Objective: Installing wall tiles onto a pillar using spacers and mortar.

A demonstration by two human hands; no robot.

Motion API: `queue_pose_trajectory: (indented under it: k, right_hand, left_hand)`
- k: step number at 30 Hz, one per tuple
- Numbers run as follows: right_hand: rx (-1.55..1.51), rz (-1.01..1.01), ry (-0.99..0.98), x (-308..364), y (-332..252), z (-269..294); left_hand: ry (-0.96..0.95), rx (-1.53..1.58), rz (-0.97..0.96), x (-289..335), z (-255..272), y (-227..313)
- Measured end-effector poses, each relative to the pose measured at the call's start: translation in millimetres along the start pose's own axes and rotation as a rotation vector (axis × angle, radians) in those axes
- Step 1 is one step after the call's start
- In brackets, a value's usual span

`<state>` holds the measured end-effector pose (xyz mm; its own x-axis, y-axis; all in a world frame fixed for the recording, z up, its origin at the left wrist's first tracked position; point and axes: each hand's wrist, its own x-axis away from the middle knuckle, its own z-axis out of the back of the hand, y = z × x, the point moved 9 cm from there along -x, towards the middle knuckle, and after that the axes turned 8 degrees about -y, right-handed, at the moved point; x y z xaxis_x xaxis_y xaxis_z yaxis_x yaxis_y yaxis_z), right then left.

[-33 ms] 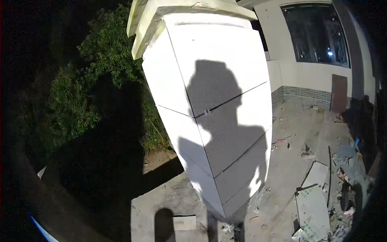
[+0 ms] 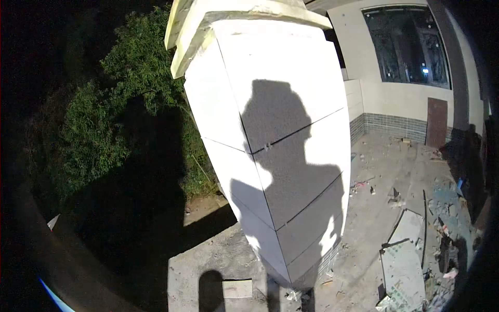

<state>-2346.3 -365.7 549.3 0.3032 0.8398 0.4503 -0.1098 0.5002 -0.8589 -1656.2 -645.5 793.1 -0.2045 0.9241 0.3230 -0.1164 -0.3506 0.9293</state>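
Note:
Neither of my hands shows in the head view. Straight in front stands a square pillar [image 2: 317, 67] faced with large white tiles, with thin dark joints between them. A small spacer-like piece [image 2: 268, 146] sits in one joint near the corner edge. My shadow [image 2: 283, 119], head and shoulders, falls across the tiles. Atop the pillar is a stepped, pale yellowish cap [image 2: 254, 11]. On the concrete by its foot lies a short pale tile strip [image 2: 237, 289].
To the right, cardboard-like sheets or boards [image 2: 403, 273] and scattered debris [image 2: 444, 229] lie on the concrete floor [image 2: 371, 218]. Behind are a window [image 2: 408, 44] and a reddish-brown panel [image 2: 436, 122] against the wall. Leafy bushes [image 2: 93, 140] and darkness fill the left, beyond the slab's edge.
The view has shifted very slightly, so the pillar and wall sit a few pixels lower. Nothing else has visibly moved.

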Motion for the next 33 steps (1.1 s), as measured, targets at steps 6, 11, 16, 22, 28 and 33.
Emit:
queue_pose_trajectory:
  k: [6,11,16,22,28,33]
  right_hand:
    - [0.056,-0.059,0.036,11.9,-2.6,-8.2]
    - [0.173,-0.089,0.023,14.2,-9.3,-15.7]
    - [0.738,-0.102,-0.132,-49.3,-44.2,-13.6]
    - [0.987,0.862,0.495,-78.8,-424.8,-40.8]
    - [0.435,0.929,0.31,79.3,-883.2,-88.0]
    - [0.516,1.342,0.459,167.3,-1063.4,-109.2]
  left_hand:
    - [-0.046,-0.007,-0.032,-19.3,-7.3,26.7]
    - [-0.07,0.005,-0.04,-24.3,-2.6,32.9]
    - [-0.126,0.026,-0.032,-25.1,2.7,35.3]
    - [-0.21,-0.006,-0.068,-39.5,8.1,43.5]
    - [-0.212,0.007,-0.064,-39.8,37.1,24.4]
    - [-0.247,0.021,-0.067,-43.0,43.1,22.3]
